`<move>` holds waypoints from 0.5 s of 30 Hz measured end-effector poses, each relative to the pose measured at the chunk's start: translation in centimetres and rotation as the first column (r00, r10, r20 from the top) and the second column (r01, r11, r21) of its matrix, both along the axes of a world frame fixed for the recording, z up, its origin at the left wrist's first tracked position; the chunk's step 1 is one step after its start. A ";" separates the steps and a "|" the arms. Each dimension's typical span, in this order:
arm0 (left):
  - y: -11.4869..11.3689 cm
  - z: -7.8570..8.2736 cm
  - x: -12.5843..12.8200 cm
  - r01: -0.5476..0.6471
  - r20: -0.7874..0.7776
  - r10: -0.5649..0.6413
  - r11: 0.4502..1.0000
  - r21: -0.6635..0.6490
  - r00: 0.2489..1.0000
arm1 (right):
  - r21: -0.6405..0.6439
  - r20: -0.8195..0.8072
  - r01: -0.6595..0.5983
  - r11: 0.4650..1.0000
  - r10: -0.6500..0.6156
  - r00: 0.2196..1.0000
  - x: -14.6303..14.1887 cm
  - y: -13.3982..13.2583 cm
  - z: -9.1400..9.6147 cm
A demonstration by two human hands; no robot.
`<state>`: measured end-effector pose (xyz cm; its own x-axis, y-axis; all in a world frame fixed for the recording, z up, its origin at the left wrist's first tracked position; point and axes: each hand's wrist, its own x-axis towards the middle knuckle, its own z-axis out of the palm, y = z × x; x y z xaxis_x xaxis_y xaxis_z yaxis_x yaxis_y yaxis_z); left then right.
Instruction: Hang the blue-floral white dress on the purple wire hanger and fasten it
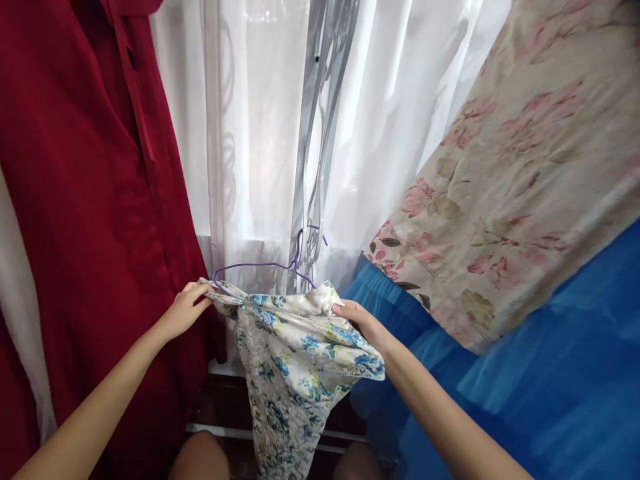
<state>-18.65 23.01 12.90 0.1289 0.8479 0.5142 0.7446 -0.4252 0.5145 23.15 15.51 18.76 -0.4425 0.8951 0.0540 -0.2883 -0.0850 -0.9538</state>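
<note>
A white dress with blue and yellow flowers (300,347) hangs in front of me, held at both shoulders. Inside its neckline is a thin purple wire hanger (255,265), its hook standing up near the metal grille. My left hand (190,303) pinches the gathered left shoulder by the hanger's left end. On the other side, my right hand (361,319) grips the right shoulder, thumb on top of the cloth and fingers hidden beneath it. The lower part of the dress drops between my knees.
A long dark red garment (95,200) hangs on the left. On the right hang a beige cloth with pink flowers (520,180) and blue tulle (550,393). White curtains (270,133) and a grey metal grille (320,133) stand behind the dress.
</note>
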 end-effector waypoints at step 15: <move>-0.5 6.6 -0.5 -0.250 -0.205 0.277 0.956 0.151 0.939 | -0.135 -0.091 0.066 0.989 -0.079 0.993 -3.3 0.1 -0.6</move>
